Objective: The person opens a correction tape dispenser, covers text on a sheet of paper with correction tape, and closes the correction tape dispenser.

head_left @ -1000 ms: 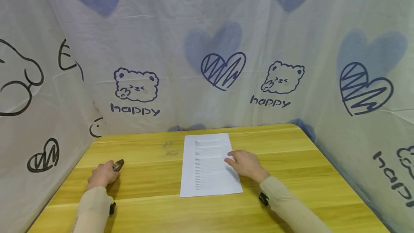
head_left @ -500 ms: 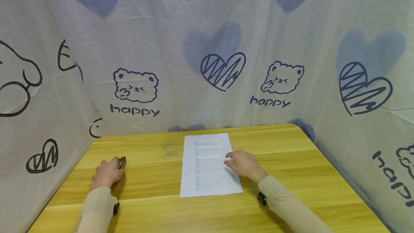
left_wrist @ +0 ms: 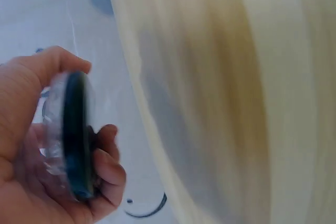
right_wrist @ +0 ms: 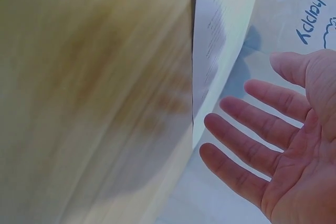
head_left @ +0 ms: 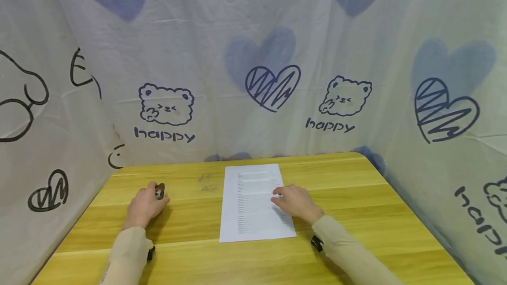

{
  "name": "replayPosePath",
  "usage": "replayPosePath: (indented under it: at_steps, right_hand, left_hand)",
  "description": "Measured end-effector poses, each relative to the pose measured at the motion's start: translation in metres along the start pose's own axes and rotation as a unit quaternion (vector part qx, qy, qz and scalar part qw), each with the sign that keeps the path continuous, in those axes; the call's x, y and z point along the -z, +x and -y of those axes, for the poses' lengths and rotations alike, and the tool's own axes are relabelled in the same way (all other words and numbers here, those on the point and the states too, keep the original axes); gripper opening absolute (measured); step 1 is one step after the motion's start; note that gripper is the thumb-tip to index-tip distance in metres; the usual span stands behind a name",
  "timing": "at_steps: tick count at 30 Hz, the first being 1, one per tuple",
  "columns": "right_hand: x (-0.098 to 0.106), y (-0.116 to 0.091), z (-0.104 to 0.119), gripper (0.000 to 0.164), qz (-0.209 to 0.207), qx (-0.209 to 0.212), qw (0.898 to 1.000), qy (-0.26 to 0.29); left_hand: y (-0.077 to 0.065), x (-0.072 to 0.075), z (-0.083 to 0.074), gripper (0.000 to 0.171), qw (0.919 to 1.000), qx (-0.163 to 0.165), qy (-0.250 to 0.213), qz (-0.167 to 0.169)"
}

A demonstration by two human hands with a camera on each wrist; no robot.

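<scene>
My left hand [head_left: 145, 206] is raised over the left part of the table and grips a small correction tape [head_left: 159, 191]. In the left wrist view the correction tape [left_wrist: 75, 135] shows a dark green rim and a clear plastic side, held between the thumb and curled fingers. A white printed sheet of paper [head_left: 253, 223] lies in the middle of the table, lines of text running down it. Over its right edge is my right hand [head_left: 296, 202], holding nothing. The right wrist view shows that hand [right_wrist: 294, 150] with its fingers spread and nearly straight.
The yellow wood-grain table [head_left: 190, 258] has rounded far corners. Faint dark marks [head_left: 207, 182] sit on its surface left of the paper. A white curtain [head_left: 222, 113] with hearts and bears hangs around the back and sides.
My left hand has moved right and a little away from me with the correction tape, which has turned more upright in view. My right hand has shifted slightly left.
</scene>
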State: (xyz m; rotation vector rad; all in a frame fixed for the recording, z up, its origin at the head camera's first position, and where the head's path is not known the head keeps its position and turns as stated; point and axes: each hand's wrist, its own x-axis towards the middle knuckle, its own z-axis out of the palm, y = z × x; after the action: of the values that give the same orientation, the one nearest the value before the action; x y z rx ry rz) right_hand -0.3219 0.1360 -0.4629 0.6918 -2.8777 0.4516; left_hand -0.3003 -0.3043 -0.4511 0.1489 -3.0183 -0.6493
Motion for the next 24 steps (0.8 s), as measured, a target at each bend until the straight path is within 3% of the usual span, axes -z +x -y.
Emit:
replayPosePath:
  at_steps: [4,12,24]
  right_hand:
    - [-0.001,0.001,0.001,0.029,0.007,-0.010,1.000,0.000]
    - [-0.003,0.005,0.005,0.028,0.000,0.010,1.000,0.010]
    - [-0.004,0.009,0.016,0.028,0.008,0.012,1.000,0.020]
  left_hand:
    - [0.002,-0.012,-0.017,0.072,0.9999,-0.013,-0.009,-0.001]
    - [0.005,-0.026,-0.053,0.072,0.9987,-0.035,-0.037,0.003]
    - [0.013,-0.047,-0.092,0.059,0.9849,-0.129,-0.110,-0.032]
